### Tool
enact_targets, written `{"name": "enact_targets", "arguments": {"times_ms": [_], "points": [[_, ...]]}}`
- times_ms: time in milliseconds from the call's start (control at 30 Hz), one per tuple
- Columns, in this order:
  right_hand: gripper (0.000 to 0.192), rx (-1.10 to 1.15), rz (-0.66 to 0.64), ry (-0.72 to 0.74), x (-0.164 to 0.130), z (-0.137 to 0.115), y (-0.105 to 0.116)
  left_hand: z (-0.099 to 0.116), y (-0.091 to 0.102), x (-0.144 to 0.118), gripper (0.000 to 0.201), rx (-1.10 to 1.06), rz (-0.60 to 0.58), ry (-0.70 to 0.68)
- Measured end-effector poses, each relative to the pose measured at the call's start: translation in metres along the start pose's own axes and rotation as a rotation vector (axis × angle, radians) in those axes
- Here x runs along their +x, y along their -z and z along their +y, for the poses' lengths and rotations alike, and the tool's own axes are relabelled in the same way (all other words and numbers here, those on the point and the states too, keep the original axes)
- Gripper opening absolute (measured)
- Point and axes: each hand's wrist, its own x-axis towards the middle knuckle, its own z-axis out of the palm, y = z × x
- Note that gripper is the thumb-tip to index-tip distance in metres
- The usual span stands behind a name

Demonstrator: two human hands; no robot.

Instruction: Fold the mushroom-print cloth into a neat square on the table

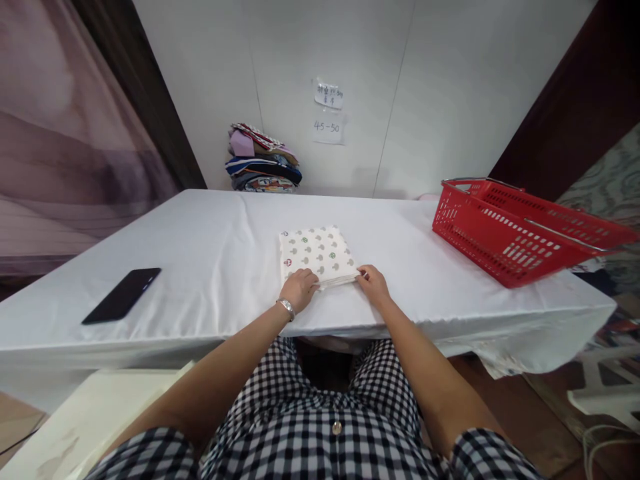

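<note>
We find one folded cloth, white with small grey, green and red prints, lying flat at the middle of the tabletop. Of the two hands, the right hand pinches the near right corner between thumb and fingers. The left hand rests with fingers close together and curled at the near left edge; we cannot tell whether it grips. Outward, we count one watch on the left wrist, one dark tablet at left, one red basket at right, one pile of fabrics by the wall, and two paper notes above.
</note>
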Motion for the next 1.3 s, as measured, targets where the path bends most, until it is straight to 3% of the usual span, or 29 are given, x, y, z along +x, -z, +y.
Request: {"name": "enact_targets", "arguments": {"times_ms": [400, 500, 600, 767, 833, 933, 1100, 1300], "points": [[0.021, 0.005, 0.003, 0.008, -0.003, -0.003, 0.001, -0.005, -0.011, -0.006, 0.005, -0.130, 0.109, 0.028], [0.023, 0.012, 0.081, 0.068, -0.004, -0.008, -0.001, -0.004, -0.014, -0.007, 0.005, -0.135, 0.130, 0.028], [0.029, -0.030, 0.114, 0.209, -0.003, -0.028, -0.008, -0.004, -0.014, -0.007, 0.006, -0.127, 0.143, 0.027], [0.044, -0.313, -0.141, 0.350, 0.001, -0.063, -0.028, -0.003, -0.011, -0.012, 0.009, -0.101, 0.128, 0.001], [0.050, -0.430, -0.242, 0.338, 0.001, -0.065, -0.034, -0.002, -0.006, -0.014, 0.011, -0.096, 0.112, -0.018], [0.057, -0.507, -0.294, 0.315, -0.001, -0.060, -0.038, -0.003, 0.003, -0.011, 0.022, -0.092, 0.091, 0.034], [0.058, -0.515, -0.322, 0.277, -0.004, -0.058, -0.037, -0.016, 0.015, 0.020, 0.025, -0.062, 0.140, 0.214], [0.046, -0.345, -0.450, 0.172, 0.018, -0.074, -0.023, -0.028, -0.007, 0.031, 0.051, 0.016, -0.092, 0.337]]}}
